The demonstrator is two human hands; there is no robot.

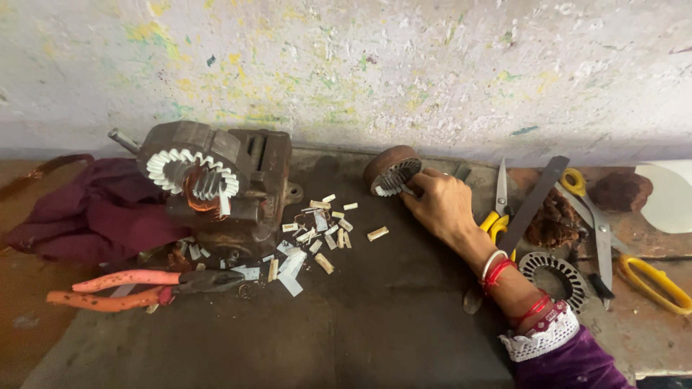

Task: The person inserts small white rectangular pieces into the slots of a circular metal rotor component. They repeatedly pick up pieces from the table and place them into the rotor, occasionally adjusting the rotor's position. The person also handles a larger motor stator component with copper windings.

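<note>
My right hand [441, 205] reaches across the dark bench and grips a round rusty motor stator [390, 171] with white paper slot liners, standing on its edge near the wall. My left hand is out of view. To the left a brown bench vise [254, 189] clamps another stator [192, 176], which has white slot liners and copper wire inside. Small white and tan paper scraps [317, 234] lie scattered between the vise and my hand.
Orange-handled pliers [137, 287] lie at front left, beside a maroon cloth [94, 216]. At right sit yellow-handled scissors [499, 209], a second larger pair [627, 245], a flat dark file [532, 205], a loose lamination ring [555, 277], and brown rusty lumps [621, 191].
</note>
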